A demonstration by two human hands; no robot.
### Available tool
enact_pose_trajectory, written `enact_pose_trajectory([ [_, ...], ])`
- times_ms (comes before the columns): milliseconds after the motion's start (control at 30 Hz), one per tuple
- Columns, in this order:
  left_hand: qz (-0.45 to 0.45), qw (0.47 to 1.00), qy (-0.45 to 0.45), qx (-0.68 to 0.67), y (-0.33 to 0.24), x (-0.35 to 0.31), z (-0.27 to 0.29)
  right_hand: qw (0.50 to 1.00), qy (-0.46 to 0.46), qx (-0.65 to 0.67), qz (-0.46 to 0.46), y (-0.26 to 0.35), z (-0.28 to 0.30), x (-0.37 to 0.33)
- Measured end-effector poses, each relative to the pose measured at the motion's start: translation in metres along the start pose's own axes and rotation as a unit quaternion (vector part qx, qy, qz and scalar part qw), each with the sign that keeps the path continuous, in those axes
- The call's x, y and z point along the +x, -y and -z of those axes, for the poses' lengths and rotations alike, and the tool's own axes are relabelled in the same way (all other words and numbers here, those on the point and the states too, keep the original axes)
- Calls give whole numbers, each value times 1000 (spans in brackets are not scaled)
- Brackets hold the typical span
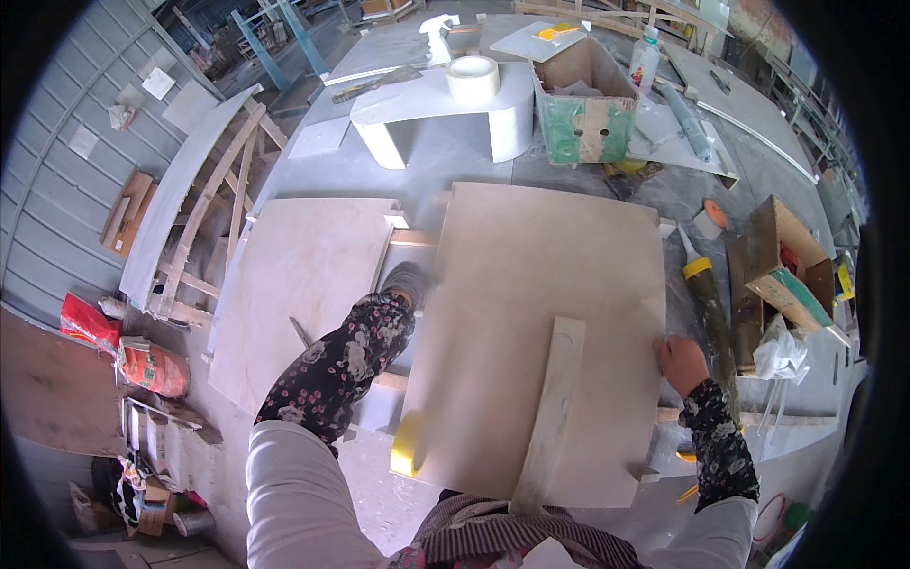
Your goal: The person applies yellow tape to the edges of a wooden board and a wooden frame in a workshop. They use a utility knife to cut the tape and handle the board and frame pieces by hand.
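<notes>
A large beige panel (pixel 531 266) lies before me, with a narrow pale strip (pixel 550 408) resting lengthwise on its near half. Yellow tape (pixel 408 444) sits at the panel's near left corner. My left hand (pixel 406 282), in a grey glove, is at the panel's left edge; motion blur hides how its fingers are set. On the opposite side, my right hand (pixel 682 366) is bare and closed, its fingers curled at the right edge of the panel. A second beige panel (pixel 299 275) lies to the left, beyond a gap from the first.
Behind the panels, a white curved stand (pixel 517 109) carries a tape roll (pixel 472 80). A spray bottle (pixel 437 40) and a green-brown carton (pixel 588 123) are nearby. A sealant gun (pixel 709 313) and an open box (pixel 791 251) lie right. A wooden rack (pixel 213 190) stands left.
</notes>
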State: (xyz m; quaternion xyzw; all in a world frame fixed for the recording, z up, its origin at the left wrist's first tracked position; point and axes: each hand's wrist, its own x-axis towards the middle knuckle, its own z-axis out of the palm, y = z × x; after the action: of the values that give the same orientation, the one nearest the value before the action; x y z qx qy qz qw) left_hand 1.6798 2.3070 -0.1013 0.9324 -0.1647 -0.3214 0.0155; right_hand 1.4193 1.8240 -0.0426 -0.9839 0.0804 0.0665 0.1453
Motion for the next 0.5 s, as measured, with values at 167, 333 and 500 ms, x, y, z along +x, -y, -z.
enact_pose_trajectory([
  [167, -80, 996, 24, 35, 3, -30, -26, 999, -29, -7, 13, 8, -5, -45],
  [333, -82, 993, 8, 82, 12, -55, -56, 998, 4, -21, -60, 19, -10, -67],
  [500, -21, 896, 3, -443, 19, -123, -50, 985, 52, 133, -97, 13, -5, -101],
])
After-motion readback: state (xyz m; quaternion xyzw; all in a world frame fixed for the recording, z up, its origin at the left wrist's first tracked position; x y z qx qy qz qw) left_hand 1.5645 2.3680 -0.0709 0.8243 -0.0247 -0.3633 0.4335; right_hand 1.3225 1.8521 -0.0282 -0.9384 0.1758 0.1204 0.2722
